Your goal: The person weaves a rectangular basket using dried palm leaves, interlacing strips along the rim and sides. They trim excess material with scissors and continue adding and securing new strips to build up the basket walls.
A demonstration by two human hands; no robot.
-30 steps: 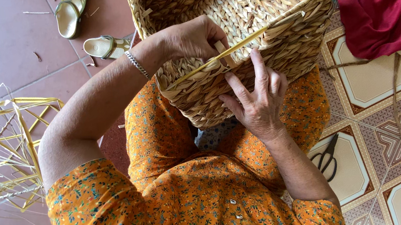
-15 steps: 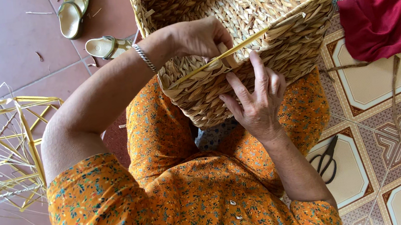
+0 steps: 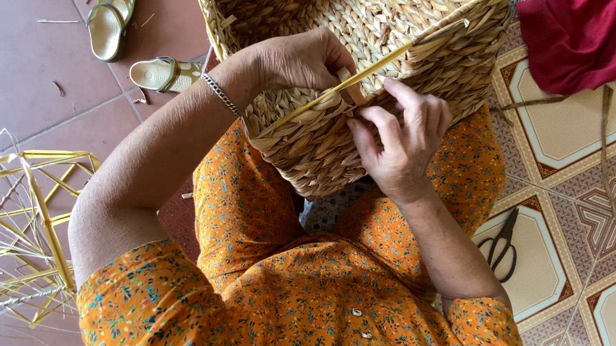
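A rectangular basket (image 3: 458,63) woven from pale straw rests on my lap, its rim edged by a yellow wire. My left hand (image 3: 303,61), with a thin bracelet on the wrist, lies over the near rim and pinches a flat fibre strand (image 3: 348,85) at the wire. My right hand (image 3: 397,143) is against the outer wall just below. Its fingers are bent and the index tip touches the rim beside that strand.
Black scissors (image 3: 505,239) lie on the patterned tiles at my right. A bare yellow wire frame (image 3: 35,219) stands on the left. Two sandals (image 3: 161,74) sit beyond it. A red cloth (image 3: 599,16) and loose fibre strands (image 3: 607,154) are at the right.
My right hand's fingers, earlier spread flat on the basket wall, have curled up toward the rim. My left hand has stayed on the rim.
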